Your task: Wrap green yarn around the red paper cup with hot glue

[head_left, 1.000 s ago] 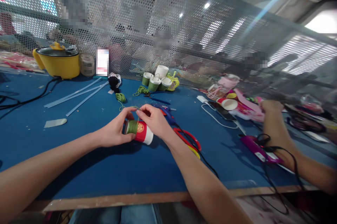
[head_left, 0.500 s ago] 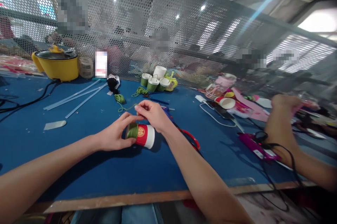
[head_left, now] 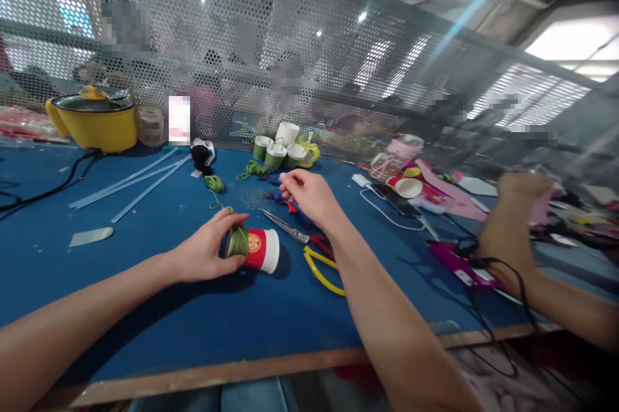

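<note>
A red and white paper cup (head_left: 264, 249) with a gold emblem lies on its side on the blue table, green yarn (head_left: 238, 242) wound round its left end. My left hand (head_left: 210, 247) grips that wound end between thumb and fingers. Up and to the right, my right hand (head_left: 309, 196) is raised with fingers curled and tips together; what they hold, if anything, is too small to tell. Scissors (head_left: 293, 230) with metal blades lie beside the cup, near yellow handles (head_left: 323, 270). A loose green yarn bundle (head_left: 214, 184) sits beyond my left hand.
Green-wrapped cups (head_left: 276, 155) stand by the mesh screen. A yellow pot (head_left: 99, 125), a jar (head_left: 151, 126) and a lit phone (head_left: 179, 120) are at the back left. At right are a purple power strip (head_left: 459, 265), cables and another person's arm (head_left: 507, 238).
My right hand has moved away from the cup, up and to the right. The scissors and yellow handles now show beside the cup. My left hand keeps its grip.
</note>
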The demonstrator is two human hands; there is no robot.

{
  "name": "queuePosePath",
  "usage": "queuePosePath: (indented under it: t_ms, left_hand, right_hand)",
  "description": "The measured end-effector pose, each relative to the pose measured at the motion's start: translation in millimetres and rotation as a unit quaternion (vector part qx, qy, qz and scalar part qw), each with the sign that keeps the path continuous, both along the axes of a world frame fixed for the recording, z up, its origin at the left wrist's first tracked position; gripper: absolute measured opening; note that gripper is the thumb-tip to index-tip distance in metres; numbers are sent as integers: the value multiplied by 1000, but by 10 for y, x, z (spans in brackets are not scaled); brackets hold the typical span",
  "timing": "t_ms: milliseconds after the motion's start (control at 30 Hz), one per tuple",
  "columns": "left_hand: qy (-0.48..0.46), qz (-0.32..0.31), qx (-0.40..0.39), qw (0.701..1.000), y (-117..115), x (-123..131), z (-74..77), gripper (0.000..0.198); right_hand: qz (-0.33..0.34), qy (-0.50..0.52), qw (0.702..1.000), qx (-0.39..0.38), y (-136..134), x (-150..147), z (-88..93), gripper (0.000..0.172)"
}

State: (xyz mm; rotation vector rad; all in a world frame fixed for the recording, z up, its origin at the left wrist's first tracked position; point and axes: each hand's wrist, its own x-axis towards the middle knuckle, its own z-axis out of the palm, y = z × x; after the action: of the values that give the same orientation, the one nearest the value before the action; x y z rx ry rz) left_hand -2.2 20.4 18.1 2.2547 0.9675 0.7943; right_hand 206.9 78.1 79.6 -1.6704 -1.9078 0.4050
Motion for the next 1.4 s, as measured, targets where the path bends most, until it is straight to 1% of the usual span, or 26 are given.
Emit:
queuePosePath:
  t_ms: [67, 100, 167, 233, 333, 400, 467, 567, 633, 733, 800, 867, 967, 1067, 1167, 1400]
  left_hand:
    - [4, 11, 9, 1000, 8, -13, 0, 63]
    - [7, 13, 15, 1000, 15, -22, -2, 63]
    - [13, 15, 35, 999, 32, -43, -9, 63]
    - [22, 19, 59, 998, 50, -63, -20, 65]
    - [36, 21, 87, 995, 70, -84, -37, 67]
    - [44, 20, 105, 993, 76, -94, -46, 67]
    - [50, 19, 118, 992, 80, -101, -51, 68]
    - [48, 19, 120, 991, 91, -110, -51, 69]
    - [42, 24, 113, 992, 104, -115, -41, 69]
    - [31, 36, 98, 994, 126, -121, -17, 68]
    - [25, 45, 83, 995, 142, -125, -4, 66]
    - [21, 56, 68, 996, 160, -131, 0, 65]
    - [11, 67, 44, 997, 192, -146, -13, 64]
    - [3, 63, 34, 997, 219, -168, -27, 63]
    - [12, 60, 38, 997, 234, -188, -33, 63]
    - [13, 58, 40, 997, 254, -205, -70, 64]
  right_hand:
    - [-52, -96, 994, -14, 31, 145, 45, 21]
    - [-68, -129, 989, -27, 45, 205, 39, 18]
    - [-84, -158, 982, -63, 74, 293, -38, 13]
    - [-95, -173, 975, -100, 110, 341, -173, 13]
    - [-114, -170, 971, -126, 180, 365, -379, 9]
    - [-126, -154, 972, -128, 224, 376, -460, 8]
    - [-135, -126, 975, -121, 240, 395, -476, 16]
    - [-137, -69, 984, -93, 171, 419, -392, 33]
    - [-118, -29, 989, -78, 64, 420, -295, 33]
    - [-43, 74, 991, -98, -134, 387, -162, 16]
    - [18, 146, 982, -121, -255, 345, -108, 17]
    - [65, 177, 973, -133, -356, 291, -74, 21]
    - [104, 148, 973, -141, -481, 207, -25, 24]
    - [100, 90, 981, -137, -587, 138, 36, 21]
    - [98, 54, 986, -126, -664, 95, 79, 23]
    - [141, -27, 989, -39, -699, 60, 60, 20]
